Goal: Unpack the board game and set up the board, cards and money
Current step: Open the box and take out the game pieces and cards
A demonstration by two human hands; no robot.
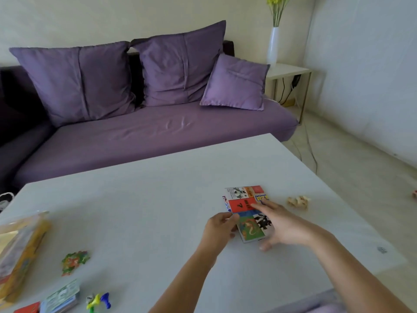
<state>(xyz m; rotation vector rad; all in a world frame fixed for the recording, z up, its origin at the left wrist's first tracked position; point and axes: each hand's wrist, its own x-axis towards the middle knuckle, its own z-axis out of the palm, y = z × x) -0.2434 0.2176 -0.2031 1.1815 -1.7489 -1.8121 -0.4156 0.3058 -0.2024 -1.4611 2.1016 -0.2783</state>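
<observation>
Head view: left hand pinches the left edge of the folded board, right hand rests flat-fingered on top; probably stiff, light card, best opened from that edge.

Centre right of the frame, the folded board is stiff printed card with a faint sheen. The table has a pale top that looks smooth and matt. At lower left, a box shows glossy clear plastic wrap, near a stack of thin paper banknotes and shiny moulded plastic pawns. Across the upper half, the sofa and its cushions are purple cloth, softly creased. At upper right, a white vase looks smooth and glossy.
</observation>
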